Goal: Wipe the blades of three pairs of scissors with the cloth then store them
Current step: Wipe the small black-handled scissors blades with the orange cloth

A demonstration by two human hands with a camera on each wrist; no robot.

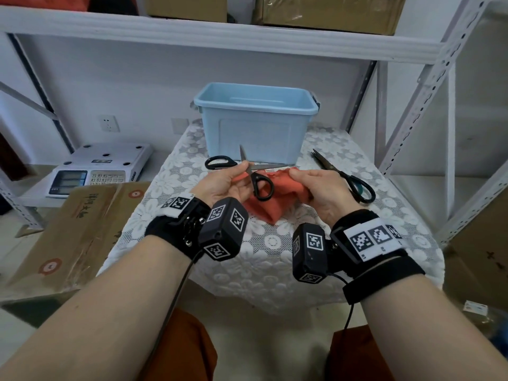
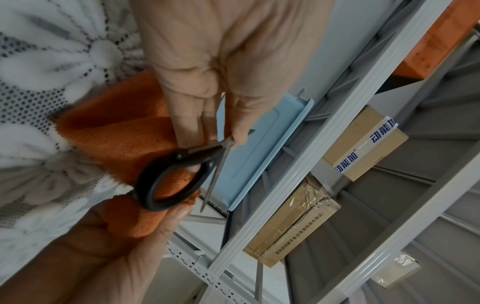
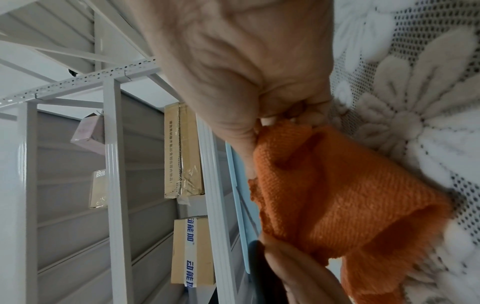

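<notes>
Left hand [image 1: 220, 182] and right hand [image 1: 316, 188] both pinching

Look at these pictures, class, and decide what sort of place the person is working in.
Probably a storeroom or small stockroom. Slotted metal shelving carries taped cardboard boxes, a weighing scale sits on a low shelf, and the work goes on at a small table under a lace cloth.

A storeroom or stockroom: white slotted-angle steel shelving [image 1: 428, 86] stands around the work spot, its shelves loaded with taped cardboard cartons [image 2: 363, 148], a digital price-computing scale [image 1: 93, 171] sits on a low shelf, and flattened cardboard boxes [image 1: 82, 229] lean beside a lace-covered table [image 1: 275, 243]
</notes>
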